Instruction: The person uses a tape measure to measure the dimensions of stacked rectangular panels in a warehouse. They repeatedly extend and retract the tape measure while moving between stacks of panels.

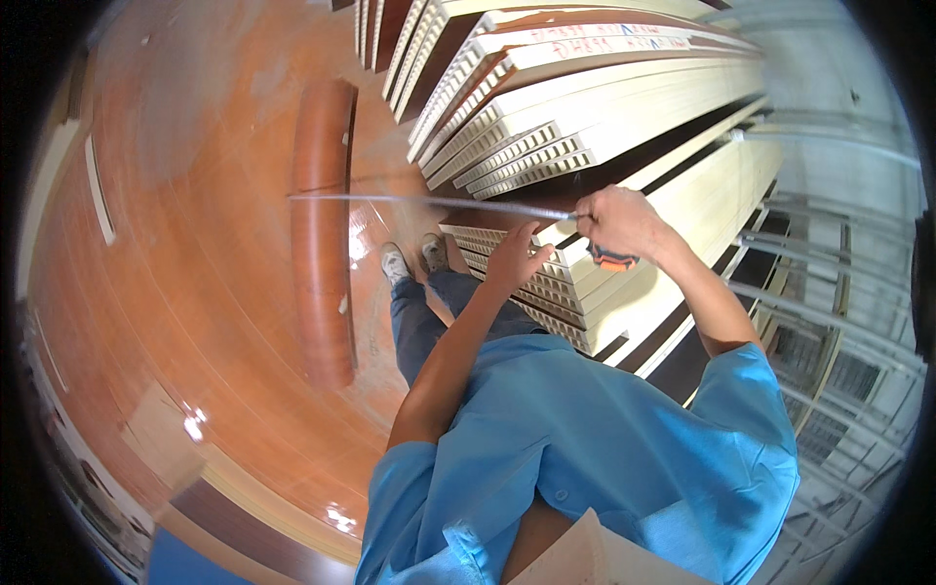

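My right hand [619,224] is closed around a tape measure [614,260] with an orange and black case, above the stack of pale hollow-core panels. Its thin blade [439,202] runs out leftward, blurred in places, past the panel ends and over the floor. My left hand [517,258] has its fingers apart and is just below the blade, beside the ends of the lower panels [575,278]. Whether its fingertips touch a panel I cannot tell.
More stacked panels [546,127] with hollow cell ends lie ahead, some marked in red. A long reddish-brown curved piece [322,234] lies on the shiny orange-brown floor [195,253], left of my feet. Metal racking [829,322] stands at the right.
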A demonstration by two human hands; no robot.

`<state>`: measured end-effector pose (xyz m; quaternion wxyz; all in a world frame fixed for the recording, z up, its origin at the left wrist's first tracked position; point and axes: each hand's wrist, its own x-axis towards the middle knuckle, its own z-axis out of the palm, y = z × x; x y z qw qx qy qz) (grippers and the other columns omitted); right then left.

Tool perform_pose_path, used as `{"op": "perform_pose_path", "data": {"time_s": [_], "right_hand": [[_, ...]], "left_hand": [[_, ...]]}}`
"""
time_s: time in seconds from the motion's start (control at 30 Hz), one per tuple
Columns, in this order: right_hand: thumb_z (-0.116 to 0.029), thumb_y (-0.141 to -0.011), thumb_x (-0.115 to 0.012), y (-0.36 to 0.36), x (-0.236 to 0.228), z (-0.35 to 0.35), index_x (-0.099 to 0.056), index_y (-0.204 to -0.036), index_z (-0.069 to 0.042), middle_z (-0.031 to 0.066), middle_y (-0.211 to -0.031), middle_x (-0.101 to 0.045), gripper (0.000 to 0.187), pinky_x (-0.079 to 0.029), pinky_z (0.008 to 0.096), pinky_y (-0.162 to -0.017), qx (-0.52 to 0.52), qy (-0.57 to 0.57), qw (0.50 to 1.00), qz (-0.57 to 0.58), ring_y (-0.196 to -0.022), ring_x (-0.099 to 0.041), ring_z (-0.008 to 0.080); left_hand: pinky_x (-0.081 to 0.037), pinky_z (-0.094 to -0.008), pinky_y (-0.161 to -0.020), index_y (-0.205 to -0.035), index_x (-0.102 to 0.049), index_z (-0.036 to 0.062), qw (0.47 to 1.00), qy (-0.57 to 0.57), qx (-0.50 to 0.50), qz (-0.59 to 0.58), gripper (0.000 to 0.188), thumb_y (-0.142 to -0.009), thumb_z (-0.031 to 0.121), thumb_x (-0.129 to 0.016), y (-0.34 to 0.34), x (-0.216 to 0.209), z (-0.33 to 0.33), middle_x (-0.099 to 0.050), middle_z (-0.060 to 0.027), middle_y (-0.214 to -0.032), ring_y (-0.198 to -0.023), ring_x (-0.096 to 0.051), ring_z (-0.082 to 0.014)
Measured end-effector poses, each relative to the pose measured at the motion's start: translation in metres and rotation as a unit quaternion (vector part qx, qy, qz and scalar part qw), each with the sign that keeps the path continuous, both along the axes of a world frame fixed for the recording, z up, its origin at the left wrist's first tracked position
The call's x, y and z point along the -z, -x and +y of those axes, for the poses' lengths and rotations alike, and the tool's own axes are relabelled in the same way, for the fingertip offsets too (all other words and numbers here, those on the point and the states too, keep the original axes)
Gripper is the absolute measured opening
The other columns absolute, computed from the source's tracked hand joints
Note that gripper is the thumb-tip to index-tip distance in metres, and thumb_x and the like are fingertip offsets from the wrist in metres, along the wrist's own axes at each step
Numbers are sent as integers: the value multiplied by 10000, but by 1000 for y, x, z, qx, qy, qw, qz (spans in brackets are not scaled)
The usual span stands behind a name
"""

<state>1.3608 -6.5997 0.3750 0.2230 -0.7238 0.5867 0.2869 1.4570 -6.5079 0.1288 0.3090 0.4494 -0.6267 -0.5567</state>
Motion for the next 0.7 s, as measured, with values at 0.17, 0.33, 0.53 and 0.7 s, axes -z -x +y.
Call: {"op": "perform_pose_path", "data": {"time_s": [0.17, 0.33, 0.53, 0.7], "right_hand": [[-192, -786, -551, -2, -12, 51, -622, -754, -36, 183, -722, -605, 175, -488, 444, -653, 80, -4, 986, -147, -699, -601, 367], [-175, -790, -542, 6, -7, 101, -623, -750, -33, 167, -698, -606, 169, -487, 422, -637, 145, 0, 962, -229, -667, -606, 336], [-246, -806, -512, 10, 6, 143, -665, -800, -55, 153, -704, -628, 245, -471, 424, -624, 277, 6, 908, -314, -654, -609, 327], [-252, -812, -528, 21, 32, 171, -665, -808, -42, 133, -690, -635, 251, -482, 393, -630, 278, -21, 893, -354, -620, -598, 275]], "left_hand": [[-417, -421, -954, -1273, -461, -1, 998, 26, 53, -24, 606, -850, 413, -594, 0, 1, -12, -521, -210, -1259, -1156, -509, -353], [-396, -421, -983, -1292, -442, -5, 993, -8, 100, -59, 624, -846, 403, -594, 2, -1, -19, -503, -215, -1275, -1183, -484, -357], [-393, -442, -974, -1321, -411, 25, 990, 53, 130, -20, 640, -818, 349, -638, 3, -11, -21, -494, -241, -1273, -1184, -473, -389], [-390, -436, -974, -1303, -429, 14, 982, 100, 140, -75, 598, -806, 247, -667, 2, -25, -24, -517, -248, -1239, -1167, -484, -394]]}}
